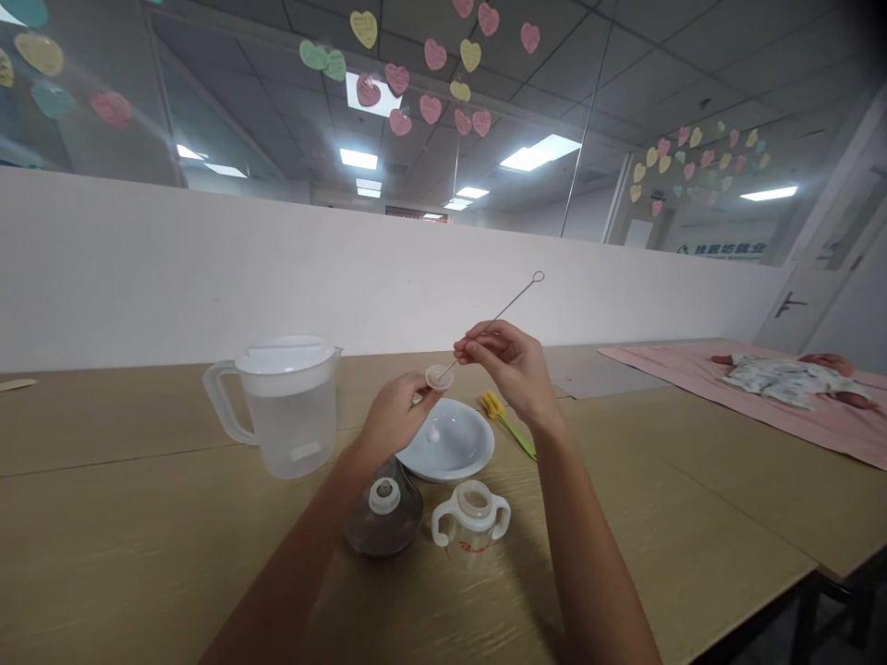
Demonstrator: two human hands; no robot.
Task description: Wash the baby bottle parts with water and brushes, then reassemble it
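Observation:
My left hand [394, 416] pinches a small translucent bottle nipple [439, 377], its round open rim facing up, above the bowl. Between the fingertips of my right hand [511, 365] is a thin wire brush [514, 301] with a looped end pointing up and away. Its lower end reaches into the nipple, so the bristles are hidden. Below stands a pale bowl [478, 454] with a small white piece [433, 433] in it. A clear baby bottle [472, 531] with two white handles stands uncapped nearer me. Beside it, partly behind my left forearm, is a dark see-through container [385, 531] with a white top.
A lidded plastic pitcher [295, 416] stands at left. Right of the bowl lies a yellow sponge brush [493, 405] with a green handle. Farther right, a baby-like figure [776, 377] in patterned clothes lies on a pink cloth [683, 369]. A white wall [173, 277] runs behind the table.

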